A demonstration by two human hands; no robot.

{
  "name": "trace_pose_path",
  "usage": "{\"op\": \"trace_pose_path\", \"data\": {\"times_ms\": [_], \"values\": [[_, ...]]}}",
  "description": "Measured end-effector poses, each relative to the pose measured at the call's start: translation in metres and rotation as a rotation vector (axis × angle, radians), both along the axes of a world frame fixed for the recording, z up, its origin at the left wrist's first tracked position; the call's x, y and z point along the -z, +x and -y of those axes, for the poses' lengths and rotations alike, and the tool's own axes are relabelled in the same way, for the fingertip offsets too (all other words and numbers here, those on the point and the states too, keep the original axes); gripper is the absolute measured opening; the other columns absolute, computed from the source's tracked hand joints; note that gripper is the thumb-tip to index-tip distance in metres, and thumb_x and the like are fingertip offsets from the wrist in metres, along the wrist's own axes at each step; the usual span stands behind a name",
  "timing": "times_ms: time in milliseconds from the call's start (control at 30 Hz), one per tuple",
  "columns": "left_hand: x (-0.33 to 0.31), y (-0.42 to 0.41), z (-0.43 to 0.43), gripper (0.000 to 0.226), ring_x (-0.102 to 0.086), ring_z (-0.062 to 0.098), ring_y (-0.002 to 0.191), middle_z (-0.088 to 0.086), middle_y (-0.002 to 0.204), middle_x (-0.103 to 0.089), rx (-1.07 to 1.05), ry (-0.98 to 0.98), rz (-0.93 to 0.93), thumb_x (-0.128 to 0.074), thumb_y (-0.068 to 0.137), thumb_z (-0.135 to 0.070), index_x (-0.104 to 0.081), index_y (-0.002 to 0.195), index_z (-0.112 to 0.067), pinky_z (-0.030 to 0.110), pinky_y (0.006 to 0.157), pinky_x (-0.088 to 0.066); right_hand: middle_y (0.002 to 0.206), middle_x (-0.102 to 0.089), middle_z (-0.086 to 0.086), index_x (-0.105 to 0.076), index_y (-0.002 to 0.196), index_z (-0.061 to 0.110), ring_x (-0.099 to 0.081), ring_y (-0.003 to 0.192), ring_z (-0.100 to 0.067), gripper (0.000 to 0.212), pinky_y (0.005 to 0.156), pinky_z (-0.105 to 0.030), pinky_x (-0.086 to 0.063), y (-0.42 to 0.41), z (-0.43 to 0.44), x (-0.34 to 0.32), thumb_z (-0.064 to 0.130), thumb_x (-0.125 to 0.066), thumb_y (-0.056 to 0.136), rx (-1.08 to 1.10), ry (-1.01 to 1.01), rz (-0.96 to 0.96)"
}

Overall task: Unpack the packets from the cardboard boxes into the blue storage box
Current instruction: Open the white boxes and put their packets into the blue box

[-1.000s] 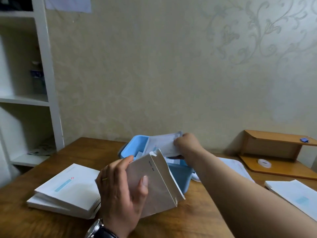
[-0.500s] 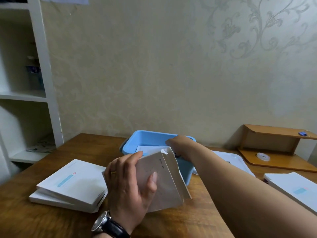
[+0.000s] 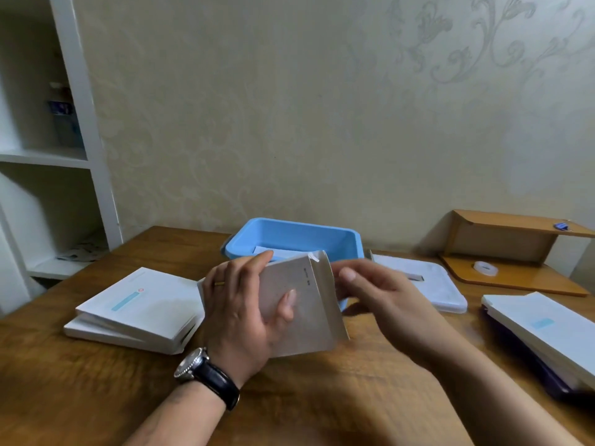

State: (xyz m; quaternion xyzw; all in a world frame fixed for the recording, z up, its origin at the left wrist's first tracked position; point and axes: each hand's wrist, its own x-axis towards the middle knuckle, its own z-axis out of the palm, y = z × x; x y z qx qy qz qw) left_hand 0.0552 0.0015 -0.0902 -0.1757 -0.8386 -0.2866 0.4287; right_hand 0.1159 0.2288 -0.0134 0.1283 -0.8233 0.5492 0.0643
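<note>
Before the blue storage box point(image 3: 245, 242), left hand point(image 3: 240, 312) clasps the cardboard box point(image 3: 304, 317); right hand's point(image 3: 383, 300) fingers point(image 3: 349, 274) half-curled.

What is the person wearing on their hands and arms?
The left hand has a thin gold-coloured ring on one finger, and its wrist carries a watch with a black strap and a silvery case. The right hand wears nothing visible. Both forearms are bare.

Storage box point(image 3: 306, 235) behind the carton point(image 3: 301, 312) — stacked boxes point(image 3: 138, 312) left.

Dim, soft light; motion blur
</note>
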Motion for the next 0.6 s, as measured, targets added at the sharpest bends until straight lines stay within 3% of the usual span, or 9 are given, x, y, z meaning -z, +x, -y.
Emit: {"op": "trace_pose_path", "data": {"times_ms": [133, 233, 367, 467, 600], "values": [[-0.006, 0.003, -0.016, 0.064, -0.058, 0.025, 0.118, -0.002, 0.125, -0.064, -0.008, -0.149, 0.111, -0.056, 0.088, -0.065, -0.060, 0.137, -0.024, 0.049, 0.107, -0.040, 0.115, -0.079, 0.010, -0.076, 0.123, 0.033, -0.075, 0.107, -0.011, 0.025, 0.089, -0.038, -0.065, 0.007, -0.016, 0.046, 0.037, -0.055, 0.110, -0.003, 0.036, 0.089], [-0.014, 0.003, -0.036, 0.058, -0.057, 0.019, 0.117, -0.009, 0.121, -0.062, 0.028, -0.237, 0.192, -0.052, 0.088, -0.071, -0.063, 0.130, -0.031, 0.045, 0.101, -0.042, 0.107, -0.081, 0.003, -0.078, 0.118, 0.028, -0.074, 0.093, -0.026, 0.019, 0.072, -0.030, -0.064, 0.008, -0.028, 0.063, 0.034, -0.065, 0.105, 0.077, -0.123, 0.134], [-0.012, 0.005, -0.057, 0.057, -0.056, 0.014, 0.116, -0.015, 0.120, -0.061, 0.044, -0.197, 0.252, -0.047, 0.089, -0.076, -0.062, 0.128, -0.037, 0.043, 0.098, -0.042, 0.100, -0.081, 0.001, -0.080, 0.120, 0.033, -0.062, 0.074, -0.016, 0.021, 0.060, -0.021, -0.056, 0.011, -0.038, 0.072, 0.030, -0.065, 0.105, 0.116, -0.284, 0.135], [-0.009, 0.007, -0.060, 0.058, -0.056, 0.011, 0.113, -0.017, 0.117, -0.062, 0.061, -0.131, 0.231, -0.049, 0.087, -0.078, -0.064, 0.126, -0.037, 0.041, 0.098, -0.041, 0.099, -0.081, 0.004, -0.081, 0.114, 0.046, -0.068, 0.073, -0.012, 0.027, 0.064, -0.025, -0.058, 0.011, -0.038, 0.071, 0.040, -0.056, 0.109, 0.115, -0.258, 0.098], [-0.008, 0.007, -0.053, 0.059, -0.054, 0.007, 0.113, -0.019, 0.117, -0.060, 0.056, -0.126, 0.232, -0.049, 0.087, -0.079, -0.062, 0.127, -0.038, 0.038, 0.102, -0.040, 0.101, -0.082, 0.011, -0.079, 0.115, 0.045, -0.073, 0.079, -0.011, 0.025, 0.067, -0.027, -0.059, 0.004, -0.037, 0.075, 0.039, -0.055, 0.109, 0.089, -0.208, 0.083]]}}
